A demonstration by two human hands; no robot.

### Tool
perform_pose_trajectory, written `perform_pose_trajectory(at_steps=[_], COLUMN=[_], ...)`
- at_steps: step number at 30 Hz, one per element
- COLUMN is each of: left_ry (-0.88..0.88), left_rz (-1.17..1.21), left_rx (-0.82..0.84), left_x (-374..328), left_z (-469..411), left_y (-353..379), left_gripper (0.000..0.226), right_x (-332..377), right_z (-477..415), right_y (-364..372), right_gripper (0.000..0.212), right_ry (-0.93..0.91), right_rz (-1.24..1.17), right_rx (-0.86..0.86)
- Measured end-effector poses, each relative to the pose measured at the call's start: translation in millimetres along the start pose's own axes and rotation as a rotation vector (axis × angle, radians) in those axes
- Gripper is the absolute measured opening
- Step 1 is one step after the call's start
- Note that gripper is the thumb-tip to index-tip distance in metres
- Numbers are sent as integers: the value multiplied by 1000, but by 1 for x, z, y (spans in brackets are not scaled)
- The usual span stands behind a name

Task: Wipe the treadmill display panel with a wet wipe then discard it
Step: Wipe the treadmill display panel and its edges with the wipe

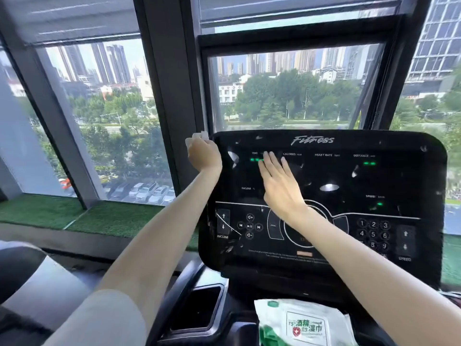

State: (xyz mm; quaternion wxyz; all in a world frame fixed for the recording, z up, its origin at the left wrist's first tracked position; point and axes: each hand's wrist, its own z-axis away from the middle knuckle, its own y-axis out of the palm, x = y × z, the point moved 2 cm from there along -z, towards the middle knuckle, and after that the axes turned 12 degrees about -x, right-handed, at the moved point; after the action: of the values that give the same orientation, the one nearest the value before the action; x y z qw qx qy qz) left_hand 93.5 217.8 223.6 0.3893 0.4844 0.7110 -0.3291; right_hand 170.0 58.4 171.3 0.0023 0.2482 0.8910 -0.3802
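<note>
I am pinching the wet wipe (202,136) in my left hand (203,153) at the display panel (324,176)'s top-left corner. My right hand (280,186) is lying flat, fingers together, on the glass. The wipe is looking limp and light, so I am judging a bunched grip best.

Display panel (324,196), read around my right grip (279,181): "Fitness" above; "TIME" by my fingertips; "CALORIES", "HEART RATE", "DISTANCE" to the right; "INCLINE" left, again lower left; "SPEED" right, again lower right; keypad digits 1–6, 8, 9 legible. Wipes pack (304,325) below: "75°", Chinese characters.
</note>
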Motion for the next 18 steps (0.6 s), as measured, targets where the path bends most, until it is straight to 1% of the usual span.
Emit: perform_pose_trajectory(at_steps=[2, 4, 5, 6, 8, 9, 10, 11, 13, 14, 15, 17, 18], left_ry=[122, 323, 365, 322, 124, 69, 90, 179, 437, 496, 473, 285, 237], left_rz=[20, 18, 17, 35, 57, 46, 37, 40, 52, 51, 64, 63, 28], left_rx=[50, 147, 155, 125, 5, -28, -14, 47, 206, 235, 216, 65, 10], left_x=[-18, -21, -18, -13, -5, -5, -9, -15, -24, -23, -19, -9, -7], left_z=[13, 26, 25, 18, 3, 0, 1, 5, 17, 17, 11, -2, -2], left_y=[7, 13, 12, 10, 7, 7, 8, 12, 16, 16, 17, 15, 14], left_gripper=[26, 26, 25, 24, 23, 23, 23, 24, 27, 29, 29, 26, 23], right_x=[-5, -5, -5, -6, -8, -8, -8, -8, -8, -9, -10, -11, -10], right_z=[-6, -6, -5, -4, -2, -3, -3, -3, -3, -2, -1, -1, -1], right_y=[0, 2, 3, 3, 7, 10, 12, 14, 15, 16, 16, 17, 17], right_gripper=[75, 76, 77, 78, 77, 76, 76, 75, 72, 72, 71, 72, 71], right_ry=[0, -49, -63, -68, -69, -68, -62, -56, -67, -76, -82, -81, -75], right_rz=[17, 69, 87, 105, 121, 121, 111, 92, 81, 87, 92, 93, 91], right_rx=[25, 60, 52, 37, -4, -15, -26, -37, -46, -54, -60, -72, -76])
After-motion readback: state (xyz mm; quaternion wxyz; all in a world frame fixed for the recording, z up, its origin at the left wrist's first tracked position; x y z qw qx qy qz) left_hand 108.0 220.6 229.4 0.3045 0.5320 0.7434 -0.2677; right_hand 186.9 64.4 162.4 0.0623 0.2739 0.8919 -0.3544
